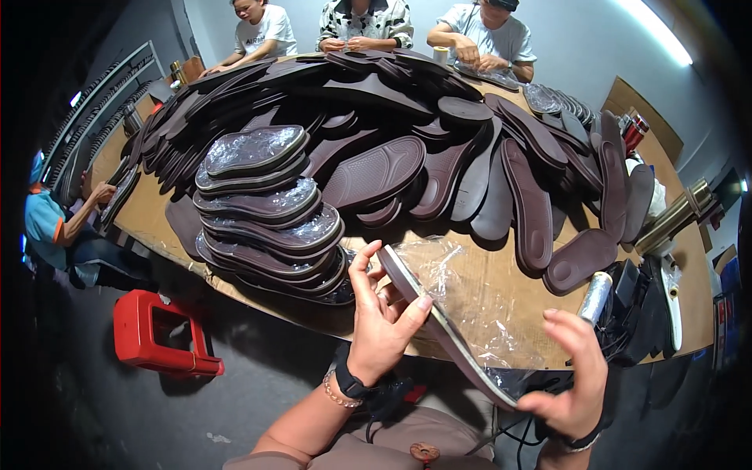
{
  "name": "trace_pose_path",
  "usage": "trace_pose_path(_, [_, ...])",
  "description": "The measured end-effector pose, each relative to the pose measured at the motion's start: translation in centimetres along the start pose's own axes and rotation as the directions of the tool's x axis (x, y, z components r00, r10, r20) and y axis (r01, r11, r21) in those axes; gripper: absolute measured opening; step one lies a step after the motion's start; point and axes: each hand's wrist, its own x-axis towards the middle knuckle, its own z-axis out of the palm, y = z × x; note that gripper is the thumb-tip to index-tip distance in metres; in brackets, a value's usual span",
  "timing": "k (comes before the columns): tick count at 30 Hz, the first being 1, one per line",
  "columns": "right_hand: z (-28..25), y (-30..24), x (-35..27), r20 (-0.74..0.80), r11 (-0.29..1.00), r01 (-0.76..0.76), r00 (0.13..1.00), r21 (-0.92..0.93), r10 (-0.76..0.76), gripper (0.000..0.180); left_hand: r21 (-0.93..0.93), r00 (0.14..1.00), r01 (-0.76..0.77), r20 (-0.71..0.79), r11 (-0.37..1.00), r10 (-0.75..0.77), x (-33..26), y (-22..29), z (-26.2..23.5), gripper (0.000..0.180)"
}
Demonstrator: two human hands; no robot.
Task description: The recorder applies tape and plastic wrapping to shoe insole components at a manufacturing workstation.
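My left hand point(381, 317) is closed round a dark brown shoe sole point(446, 332) with a pale line along its edge, held tilted on its side over the table's front edge. Fingers and thumb grip its upper half. At the sole's lower end is my right hand point(578, 376), its thumb at the tip and its fingers spread apart. Clear plastic film point(486, 313) lies crumpled behind the sole; whether it is attached to it I cannot tell. Left of my hands stands a stack of film-wrapped soles point(270, 227).
A large heap of brown soles point(376, 172) covers the table point(164, 227). On the right are a metal cylinder point(675, 217) and a film roll point(597, 296). A red stool point(141, 337) stands on the floor. Several people sit around the table, including a person in blue point(55, 227).
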Motion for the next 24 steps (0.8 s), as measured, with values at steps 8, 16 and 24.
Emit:
trace_pose_path(8, [1.0, -3.2, 7.2, 0.195, 0.954, 0.299, 0.935, 0.022, -0.298, 0.038, 0.221, 0.997, -0.061, 0.050, 0.973, 0.051, -0.6, 1.4, 0.5, 0.100])
trace_pose_path(16, [2.4, -2.8, 9.7, 0.282, 0.948, 0.318, 0.910, -0.009, -0.303, 0.031, 0.382, 0.986, -0.081, 0.163, 0.920, 0.019, -1.9, 3.6, 1.3, 0.097])
trace_pose_path(24, [2.3, -1.9, 9.0, 0.327, 0.965, 0.261, 0.909, 0.032, -0.257, 0.024, 0.437, 0.983, -0.049, 0.182, 0.898, -0.035, -2.2, 3.5, 1.0, 0.097])
